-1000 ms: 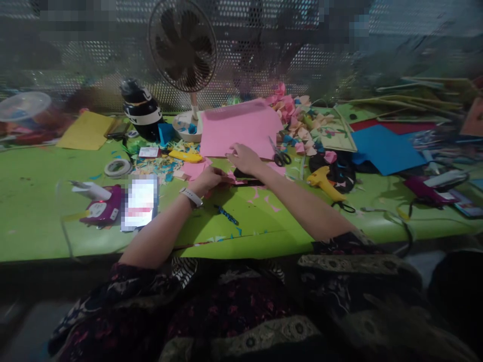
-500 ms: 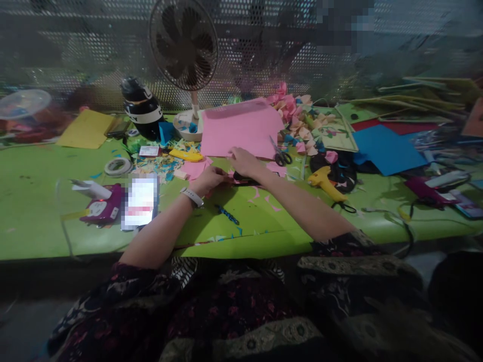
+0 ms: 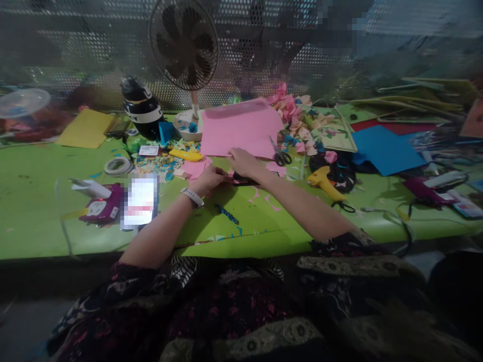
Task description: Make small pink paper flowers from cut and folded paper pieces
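"Near the middle of the green table point(image 3: 37, 176), what does the left hand point(image 3: 207, 181) touch?"

"Some pink paper point(image 3: 228, 178), at its fingertips. I cannot tell whether they pinch it."

"And the right hand point(image 3: 244, 163)?"

"Bent over a flat black object point(image 3: 243, 180), fingers curled. Hand and forearm hide part of it; whether they clamp it, I cannot tell."

"Further out?"

"A pink sheet point(image 3: 239, 125) lies just beyond, scissors point(image 3: 278, 151) overlapping its right edge."

"Any writing?"

"On the black bottle's point(image 3: 142, 105) white band, a Y; other letters curve away. The phone point(image 3: 139, 206) screen is pixelated, the small box's point(image 3: 149, 151) print too tiny."
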A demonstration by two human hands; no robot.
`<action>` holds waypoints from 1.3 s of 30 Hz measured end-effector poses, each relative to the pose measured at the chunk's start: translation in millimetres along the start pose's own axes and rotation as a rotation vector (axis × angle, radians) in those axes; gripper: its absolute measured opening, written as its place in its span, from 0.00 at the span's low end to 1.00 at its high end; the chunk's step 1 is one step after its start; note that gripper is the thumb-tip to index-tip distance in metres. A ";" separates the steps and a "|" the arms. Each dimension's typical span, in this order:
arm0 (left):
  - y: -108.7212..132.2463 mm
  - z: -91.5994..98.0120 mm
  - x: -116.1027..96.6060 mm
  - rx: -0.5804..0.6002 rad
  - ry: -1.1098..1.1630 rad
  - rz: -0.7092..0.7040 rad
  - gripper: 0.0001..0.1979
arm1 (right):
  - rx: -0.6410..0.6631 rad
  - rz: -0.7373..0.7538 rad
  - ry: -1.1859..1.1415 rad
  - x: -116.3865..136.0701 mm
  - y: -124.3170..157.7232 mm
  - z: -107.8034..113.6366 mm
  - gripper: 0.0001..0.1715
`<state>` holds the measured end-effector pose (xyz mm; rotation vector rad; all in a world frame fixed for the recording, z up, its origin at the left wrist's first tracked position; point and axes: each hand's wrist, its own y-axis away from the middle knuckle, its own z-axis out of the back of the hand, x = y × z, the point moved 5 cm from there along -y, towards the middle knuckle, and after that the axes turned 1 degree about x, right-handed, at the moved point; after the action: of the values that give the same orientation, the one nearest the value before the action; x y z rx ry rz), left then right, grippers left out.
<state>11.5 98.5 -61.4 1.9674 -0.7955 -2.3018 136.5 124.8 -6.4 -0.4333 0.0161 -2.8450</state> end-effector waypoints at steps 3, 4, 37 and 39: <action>1.7 -2.6 -1.6 0.011 0.024 0.009 0.10 | 0.001 -0.001 0.007 0.7 0.3 1.0 0.19; 2.3 -3.2 -2.0 0.012 0.034 0.012 0.09 | 0.001 0.001 0.009 1.3 0.6 1.6 0.19; 5.9 -3.7 -6.6 0.008 -0.035 -0.043 0.10 | 0.033 -0.005 0.001 3.1 2.4 3.0 0.21; 4.1 -3.1 -5.0 0.001 -0.023 -0.022 0.10 | 0.035 -0.002 0.007 4.8 3.7 4.6 0.21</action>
<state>14.2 95.5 -55.5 1.9636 -0.7810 -2.3414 134.3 120.1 -0.9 -0.4159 -0.0332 -2.8445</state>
